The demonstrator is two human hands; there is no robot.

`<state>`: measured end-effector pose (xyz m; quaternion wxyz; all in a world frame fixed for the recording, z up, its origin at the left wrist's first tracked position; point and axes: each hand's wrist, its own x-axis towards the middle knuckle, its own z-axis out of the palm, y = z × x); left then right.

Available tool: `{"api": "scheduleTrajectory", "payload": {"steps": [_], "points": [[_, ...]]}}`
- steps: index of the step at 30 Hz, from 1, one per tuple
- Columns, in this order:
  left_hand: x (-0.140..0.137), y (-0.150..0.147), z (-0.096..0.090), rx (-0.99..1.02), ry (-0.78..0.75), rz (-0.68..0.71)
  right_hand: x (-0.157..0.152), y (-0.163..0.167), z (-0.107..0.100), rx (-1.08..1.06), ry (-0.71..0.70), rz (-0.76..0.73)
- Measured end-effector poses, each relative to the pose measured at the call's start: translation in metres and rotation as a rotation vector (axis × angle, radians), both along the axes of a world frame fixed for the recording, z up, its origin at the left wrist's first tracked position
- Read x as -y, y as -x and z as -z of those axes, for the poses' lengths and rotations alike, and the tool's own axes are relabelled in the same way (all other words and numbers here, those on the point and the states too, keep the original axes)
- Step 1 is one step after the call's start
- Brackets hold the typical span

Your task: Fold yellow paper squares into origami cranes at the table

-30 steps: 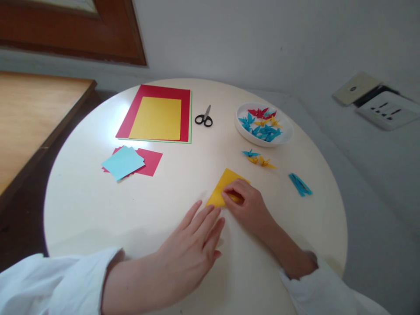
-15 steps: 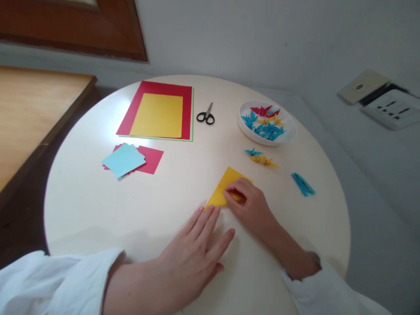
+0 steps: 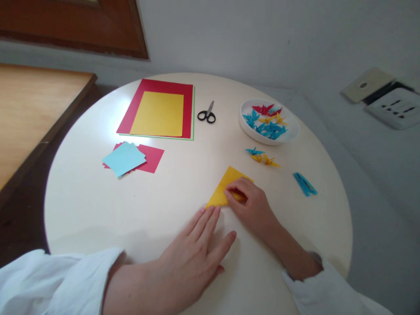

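Yellow paper (image 3: 226, 188) – right hand (image 3: 252, 205) fingers curled, pressing it | left hand (image 3: 197, 249) flat, spread, fingertips at its corner

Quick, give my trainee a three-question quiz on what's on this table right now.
1. True or false: the right hand presses on the yellow sheet.
2. What is in the white dish: A) paper cranes B) scissors C) pegs?
3. Which tool lies between the paper stack and the dish?

Key: 1. True. 2. A. 3. The scissors.
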<state>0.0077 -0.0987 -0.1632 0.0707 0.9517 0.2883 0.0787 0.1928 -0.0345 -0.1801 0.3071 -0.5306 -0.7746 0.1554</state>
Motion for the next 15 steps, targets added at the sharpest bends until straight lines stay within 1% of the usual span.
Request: {"api": "scheduleTrajectory", "payload": {"steps": [7,15], "points": [[0.0006,0.0001,0.0009,0.02,-0.039,-0.015,0.0001,-0.0001,-0.0001,0.004,0.016,0.003],[-0.0002,0.0015,0.0012,0.006,0.011,0.0,0.0006,0.0007,-0.0017,-0.003,0.054,0.014]]}}
